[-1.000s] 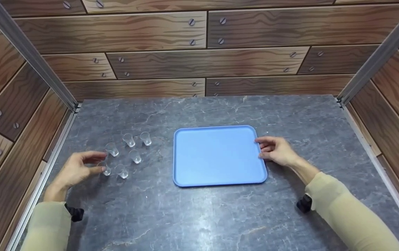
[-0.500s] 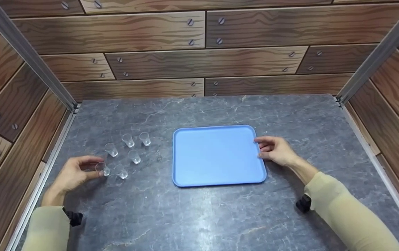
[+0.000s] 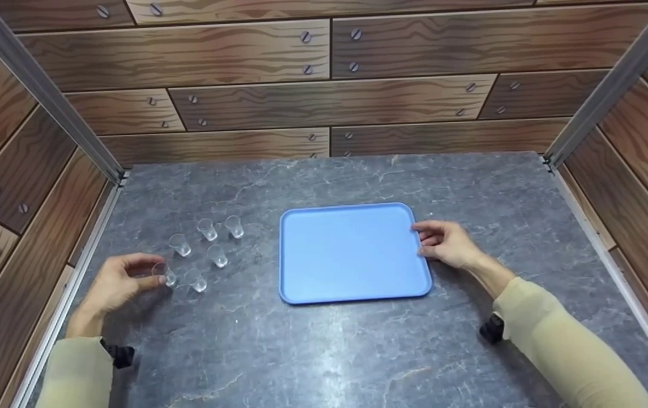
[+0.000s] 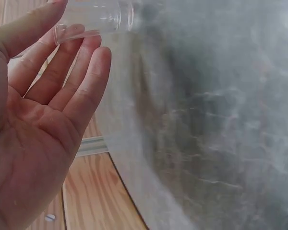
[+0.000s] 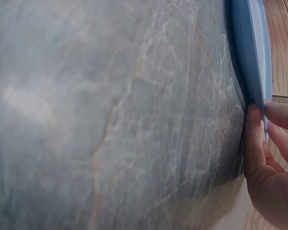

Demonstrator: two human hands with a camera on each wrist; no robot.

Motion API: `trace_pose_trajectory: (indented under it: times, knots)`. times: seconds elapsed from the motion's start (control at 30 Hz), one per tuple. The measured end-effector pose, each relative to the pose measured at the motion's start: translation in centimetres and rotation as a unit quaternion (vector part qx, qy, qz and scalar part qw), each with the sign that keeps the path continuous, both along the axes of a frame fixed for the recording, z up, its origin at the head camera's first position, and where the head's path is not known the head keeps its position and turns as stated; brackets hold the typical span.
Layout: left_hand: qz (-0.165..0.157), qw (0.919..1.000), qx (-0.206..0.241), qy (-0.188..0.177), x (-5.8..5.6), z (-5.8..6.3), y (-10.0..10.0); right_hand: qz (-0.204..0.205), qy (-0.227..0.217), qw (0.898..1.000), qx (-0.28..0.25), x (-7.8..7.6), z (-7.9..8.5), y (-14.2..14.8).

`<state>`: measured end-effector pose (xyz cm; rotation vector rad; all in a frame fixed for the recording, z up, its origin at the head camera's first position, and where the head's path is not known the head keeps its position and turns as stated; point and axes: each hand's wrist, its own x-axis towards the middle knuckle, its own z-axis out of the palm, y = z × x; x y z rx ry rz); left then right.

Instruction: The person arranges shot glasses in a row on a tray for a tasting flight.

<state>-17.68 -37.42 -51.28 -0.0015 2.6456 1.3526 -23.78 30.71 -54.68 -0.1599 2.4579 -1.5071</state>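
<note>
In the head view, my left hand (image 3: 123, 283) holds a small clear shot glass (image 3: 169, 276) at the left of the table. The thumb and fingers lie on either side of that glass; in the left wrist view only part of the glass (image 4: 93, 19) shows, at the top. Close by stand several more shot glasses, among them one (image 3: 196, 283) just to the right and another (image 3: 180, 247) behind. My right hand (image 3: 450, 245) pinches the right rim of a blue rectangular tray (image 3: 352, 255). In the right wrist view, thumb and fingers meet at the tray's edge (image 5: 252, 52).
A grey marbled tabletop (image 3: 278, 351) lies under everything. Wood-patterned panels (image 3: 329, 102) wall it in at the back and both sides. Metal profiles (image 3: 46, 90) run along the corners.
My left hand has drawn slightly nearer and lower, and its fingers have come round the nearest glass, which has shifted a little left. The right hand stays at the tray's rim.
</note>
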Motion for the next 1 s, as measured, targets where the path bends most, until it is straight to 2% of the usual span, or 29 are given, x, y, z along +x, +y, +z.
trace_pose_trajectory:
  times: [0.13,0.3,0.43,0.63,0.8,1.0]
  knots:
    - [0.001,0.9999,-0.01,0.008,-0.2,1.3,0.4,-0.004,-0.007,1.0,-0.006,0.0,0.0,0.1]
    - [-0.005,0.9994,-0.001,0.034,-0.5,3.4,1.3,-0.004,-0.004,1.0,-0.01,0.1,0.0,0.2]
    - [-0.015,0.9985,0.0,0.053,-0.8,4.7,2.6,-0.001,0.002,1.0,-0.011,0.0,-0.1,0.1]
    - [-0.032,0.9976,-0.004,0.062,-1.4,6.2,5.2,-0.001,-0.006,1.0,-0.007,0.0,-0.1,0.1]
    - [-0.054,0.9963,0.01,0.065,-2.5,6.6,8.1,-0.005,0.003,1.0,-0.001,0.0,-0.1,0.2]
    - [-0.083,0.9935,0.035,0.07,-3.8,6.1,12.0,0.0,0.004,1.0,0.001,0.1,-0.1,0.0]
